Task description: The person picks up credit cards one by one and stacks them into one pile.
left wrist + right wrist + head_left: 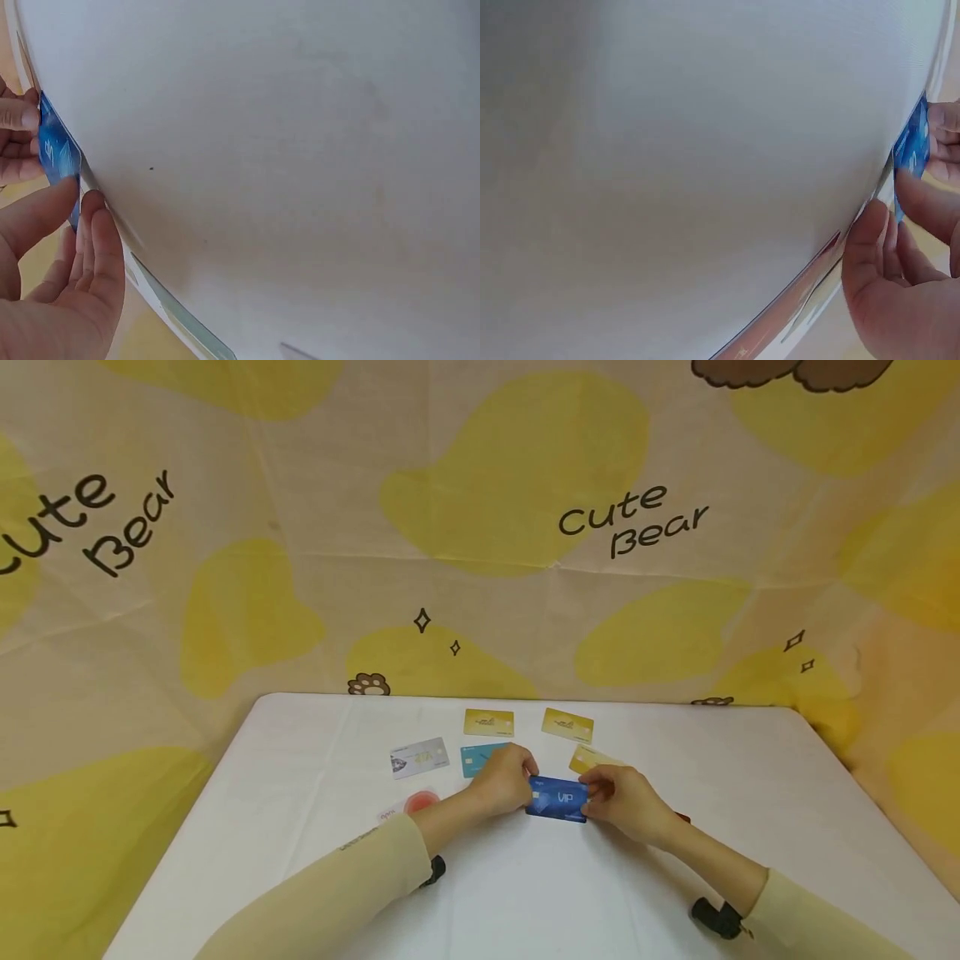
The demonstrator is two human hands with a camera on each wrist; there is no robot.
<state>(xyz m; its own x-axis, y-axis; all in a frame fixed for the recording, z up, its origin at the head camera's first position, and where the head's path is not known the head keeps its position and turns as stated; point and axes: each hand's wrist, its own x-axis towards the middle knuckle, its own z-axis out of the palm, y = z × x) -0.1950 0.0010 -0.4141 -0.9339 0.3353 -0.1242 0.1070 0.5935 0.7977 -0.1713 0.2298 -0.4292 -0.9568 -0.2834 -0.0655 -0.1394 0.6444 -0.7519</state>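
A blue card marked VIP is held between my two hands, its printed face toward the head camera. At its left edge my left hand pinches it between thumb and fingers. My right hand pinches the opposite edge. In the left wrist view the blue card looks tilted up, with the left thumb on its face. From the right wrist view, the right thumb lies on the blue card as well. Just behind the left hand lies a teal card, partly covered. A gold card lies behind the right hand.
On the white table lie two more gold cards, one left and one right. A silver card and a clear card with a red circle lie leftward. A red card is mostly hidden by the right hand.
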